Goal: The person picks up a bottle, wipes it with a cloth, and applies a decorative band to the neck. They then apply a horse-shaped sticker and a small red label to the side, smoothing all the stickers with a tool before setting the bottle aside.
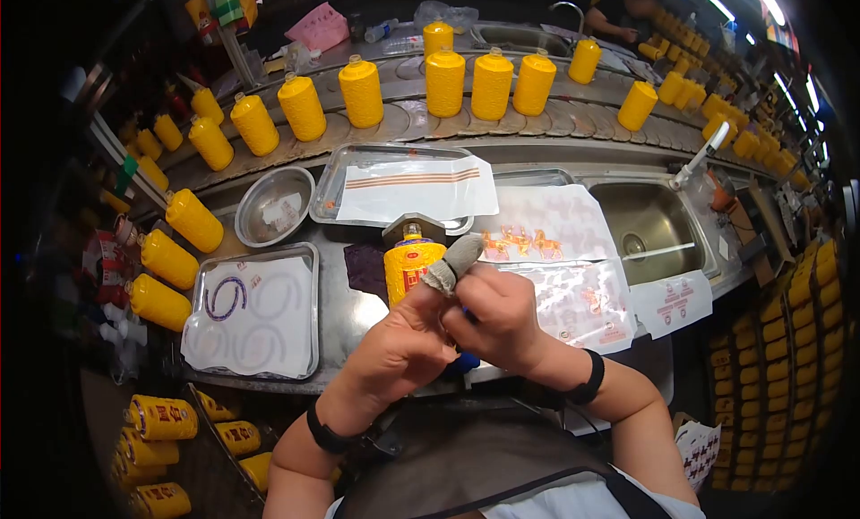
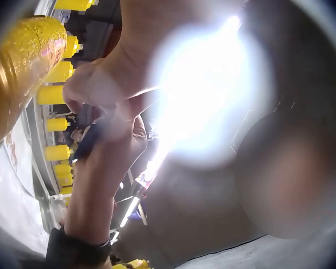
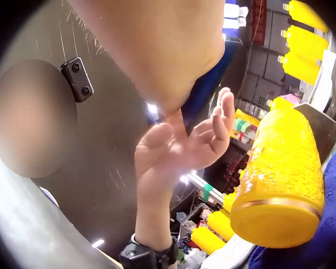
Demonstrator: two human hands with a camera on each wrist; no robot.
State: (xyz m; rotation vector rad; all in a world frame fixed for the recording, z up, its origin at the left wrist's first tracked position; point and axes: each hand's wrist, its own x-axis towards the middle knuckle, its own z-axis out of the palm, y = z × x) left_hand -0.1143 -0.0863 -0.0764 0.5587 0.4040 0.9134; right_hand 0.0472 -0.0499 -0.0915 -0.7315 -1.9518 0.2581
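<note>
In the head view a grey cloth wrap covers the tip of a raised finger of my left hand, with a black band round it. My right hand is curled close against that finger and pinches at the band; its fingertips are mostly hidden. In the right wrist view the other fingers of the left hand are loosely bent and hold nothing. Just beyond both hands a yellow bottle with red markings lies in a dark holder. Glare covers much of the left wrist view.
Left stands a tray with a sheet and a purple curved decal; behind it, a metal bowl. Decal sheets lie right, beside a sink. Yellow bottles line the conveyor at the back.
</note>
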